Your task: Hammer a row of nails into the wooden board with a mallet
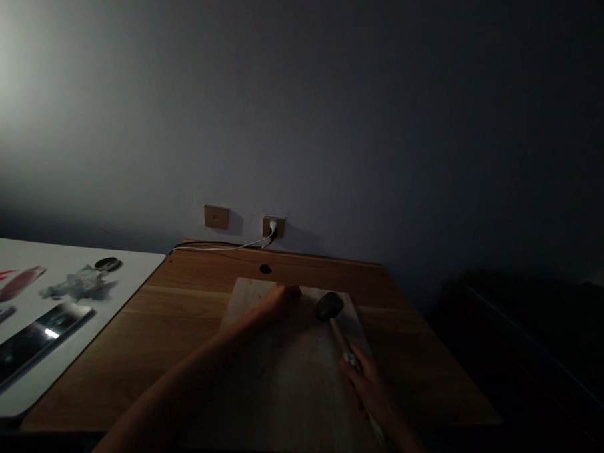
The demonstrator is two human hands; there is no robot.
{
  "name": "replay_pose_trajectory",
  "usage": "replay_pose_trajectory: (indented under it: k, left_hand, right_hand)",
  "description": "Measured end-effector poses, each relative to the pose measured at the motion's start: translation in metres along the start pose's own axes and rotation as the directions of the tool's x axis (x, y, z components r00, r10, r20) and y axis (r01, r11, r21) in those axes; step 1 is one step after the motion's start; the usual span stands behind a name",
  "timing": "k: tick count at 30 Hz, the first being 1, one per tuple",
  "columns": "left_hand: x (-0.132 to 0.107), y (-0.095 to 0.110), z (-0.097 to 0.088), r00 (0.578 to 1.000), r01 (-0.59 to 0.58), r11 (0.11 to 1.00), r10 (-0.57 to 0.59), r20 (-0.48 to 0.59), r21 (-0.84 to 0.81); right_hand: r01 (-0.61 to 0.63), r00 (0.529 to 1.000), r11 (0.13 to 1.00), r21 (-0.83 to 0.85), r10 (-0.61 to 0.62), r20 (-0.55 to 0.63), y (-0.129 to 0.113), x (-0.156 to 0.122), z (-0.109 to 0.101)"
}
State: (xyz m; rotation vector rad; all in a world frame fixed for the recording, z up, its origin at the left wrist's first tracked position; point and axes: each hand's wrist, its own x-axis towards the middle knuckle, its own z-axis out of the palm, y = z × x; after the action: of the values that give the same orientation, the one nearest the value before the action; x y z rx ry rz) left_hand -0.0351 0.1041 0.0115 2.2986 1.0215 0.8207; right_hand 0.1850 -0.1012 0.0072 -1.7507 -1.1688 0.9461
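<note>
A rubber mallet (329,307) with a dark head and a wooden handle is in my right hand (367,384); the fingers are wrapped round the handle. Its head hangs over the right upper part of a pale wooden board (289,387). Near the far edge of that board, my left hand (279,302) is closed, with the fingers curled down toward the surface. A small dark shape shows at its fingertips, but in the dim light I cannot make out what they hold, if anything.
The board lies on a brown wooden table (177,339) against the wall. A white table (133,260) adjoins on the left, bearing a shiny dark slab (37,341), a crumpled plastic bag (81,283) and a roll of tape (107,264). Cables run to a wall socket (280,226).
</note>
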Motion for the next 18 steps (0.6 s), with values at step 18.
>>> replay_pose_trajectory:
  k: [18]
  left_hand:
    - [-0.0050, 0.0008, 0.0010, 0.998, -0.024, 1.000, 0.025, 0.063, -0.006]
  right_hand:
    - [-0.096, 0.994, 0.995, -0.004, 0.096, 0.052, 0.0021, -0.0019, 0.0094]
